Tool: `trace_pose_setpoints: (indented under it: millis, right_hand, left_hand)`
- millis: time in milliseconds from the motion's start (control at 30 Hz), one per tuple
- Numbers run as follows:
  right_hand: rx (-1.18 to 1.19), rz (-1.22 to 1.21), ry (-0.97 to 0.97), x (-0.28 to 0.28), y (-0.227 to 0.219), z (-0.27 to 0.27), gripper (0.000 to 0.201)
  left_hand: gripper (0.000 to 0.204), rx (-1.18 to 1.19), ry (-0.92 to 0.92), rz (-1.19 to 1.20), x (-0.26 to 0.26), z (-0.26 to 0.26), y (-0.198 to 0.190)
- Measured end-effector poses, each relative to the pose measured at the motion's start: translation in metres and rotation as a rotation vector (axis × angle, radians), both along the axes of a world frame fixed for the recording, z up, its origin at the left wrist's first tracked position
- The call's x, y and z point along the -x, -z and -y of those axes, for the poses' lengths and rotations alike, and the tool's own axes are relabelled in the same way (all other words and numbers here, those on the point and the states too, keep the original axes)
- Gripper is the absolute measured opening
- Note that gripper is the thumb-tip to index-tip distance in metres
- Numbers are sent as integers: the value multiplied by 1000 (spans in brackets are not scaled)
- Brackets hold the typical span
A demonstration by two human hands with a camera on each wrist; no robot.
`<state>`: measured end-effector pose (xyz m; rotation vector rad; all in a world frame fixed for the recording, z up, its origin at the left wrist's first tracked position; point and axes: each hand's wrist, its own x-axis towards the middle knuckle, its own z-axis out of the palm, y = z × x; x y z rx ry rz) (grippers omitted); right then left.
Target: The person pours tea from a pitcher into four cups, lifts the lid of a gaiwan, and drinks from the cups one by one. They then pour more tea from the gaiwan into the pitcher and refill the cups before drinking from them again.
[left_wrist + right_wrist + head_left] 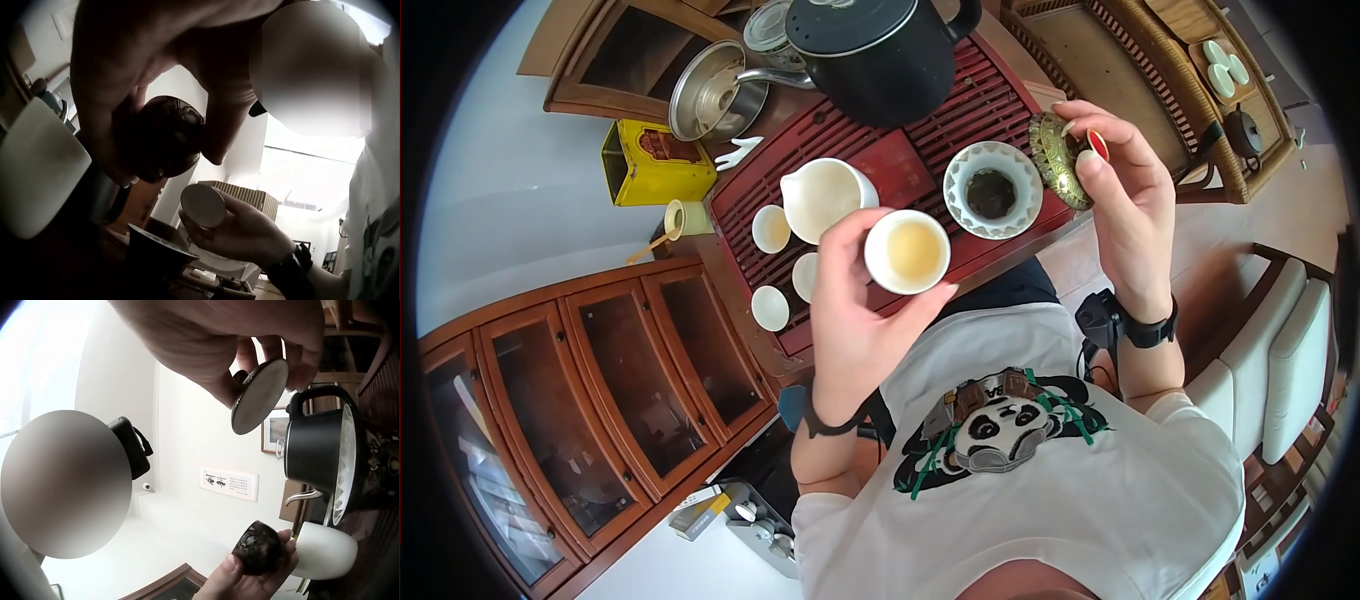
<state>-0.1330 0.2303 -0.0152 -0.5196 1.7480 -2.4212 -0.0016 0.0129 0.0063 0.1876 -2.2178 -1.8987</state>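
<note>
My left hand (850, 320) grips a small cup (908, 252) of pale yellow tea between thumb and fingers, above the tray's front edge. The cup's outside looks dark and patterned in the left wrist view (169, 136) and right wrist view (258, 549). Between its thumb and fingers my right hand (1135, 210) pinches the red knob of an ornate gold-green lid (1058, 160). That lid, tilted with its pale underside showing (259, 397), is beside a white-rimmed bowl (1020, 185) holding dark leaves. A white pitcher (825, 200) stands behind my left hand.
On the red slatted tray (890, 160) are a black kettle (875, 70) at the back and small cups (770, 308) at the left. Beyond its left edge sit a metal bowl (700, 95) and yellow tin (655, 170). A wicker-edged stand (1135, 60) is at the right.
</note>
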Motion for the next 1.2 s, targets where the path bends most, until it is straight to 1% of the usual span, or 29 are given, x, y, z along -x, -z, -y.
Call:
trace_pose_setpoints:
  millis: [67,167,200,267,300,367,400,467,500,567,700,767,800,900,1033,1133,1200]
  right_hand:
    - [0,-2,4,0,0,-1,21]
    - [11,-1,4,0,0,-1,22]
    - [13,-3,4,1,0,-1,22]
    - [15,-5,6,1,0,-2,22]
    - [10,-8,5,1,0,-3,22]
    - [5,-10,5,1,0,-3,22]
    - [5,-6,7,0,0,-3,22]
    - [4,-3,9,0,0,-3,22]
    - [8,1,9,1,0,-3,22]
    - [11,5,10,1,0,-3,22]
    - [11,-6,10,1,1,-3,22]
    - [9,-6,11,1,1,-4,22]
    - [16,-2,11,1,1,-4,22]
    - [24,-4,15,1,0,-3,22]
    - [15,-19,30,2,1,-4,22]
    - [9,-2,25,2,0,-4,22]
    - [-1,-2,26,1,-1,-3,21]
  left_hand:
    - [69,15,20,37,10,-6,-2]
    - [66,109,29,97,22,-12,-1]
    - [66,109,31,98,24,-12,0]
    - [63,224,46,75,31,-13,2]
    - [63,224,47,75,34,-14,3]
    - [58,404,40,37,39,-14,3]
    - [58,404,41,38,41,-15,1]
    - [56,624,46,9,45,-17,-6]
    - [56,624,47,9,47,-17,-5]
    - [58,721,54,-120,50,-19,-3]
    - [62,783,95,-103,53,-22,-10]
    - [60,871,143,-133,55,-24,-14]
    - [60,870,142,-133,56,-25,-14]
    - [52,1000,210,-234,60,-26,-14]
    - [52,1038,227,-254,61,-25,-11]
    - [51,991,218,-230,57,-23,-12]
    - [58,890,146,-218,54,-20,-16]
